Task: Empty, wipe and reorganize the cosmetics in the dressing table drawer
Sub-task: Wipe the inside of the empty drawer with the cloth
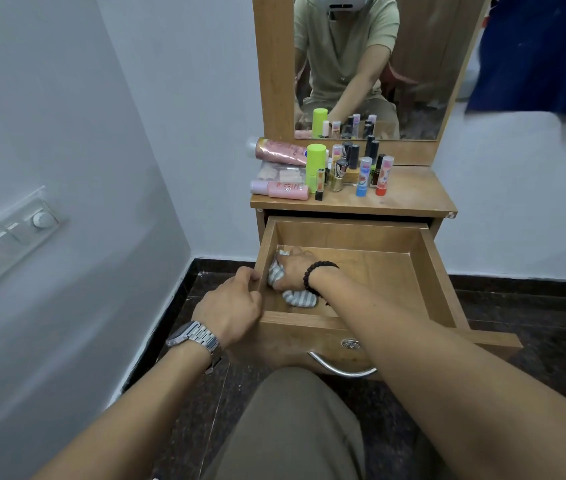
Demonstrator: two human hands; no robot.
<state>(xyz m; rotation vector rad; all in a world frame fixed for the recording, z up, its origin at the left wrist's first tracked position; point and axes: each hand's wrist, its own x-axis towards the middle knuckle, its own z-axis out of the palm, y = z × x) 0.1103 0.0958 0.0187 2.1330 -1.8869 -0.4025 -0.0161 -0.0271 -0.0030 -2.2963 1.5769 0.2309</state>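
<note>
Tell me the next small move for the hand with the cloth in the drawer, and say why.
Probably sweep the striped cloth rightward across the drawer floor. The right hand presses it into the left front corner, the bare floor to the right looks unwiped, and the left hand steadies the drawer's left wall. The cosmetics are already out on the tabletop.

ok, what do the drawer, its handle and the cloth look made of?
Drawer: wood-grain board, probably laminate, matte with a light sheen. Handle: curved bar, shiny silver, likely polished metal. Cloth: soft striped grey-white fabric, bunched under the right hand.
</note>
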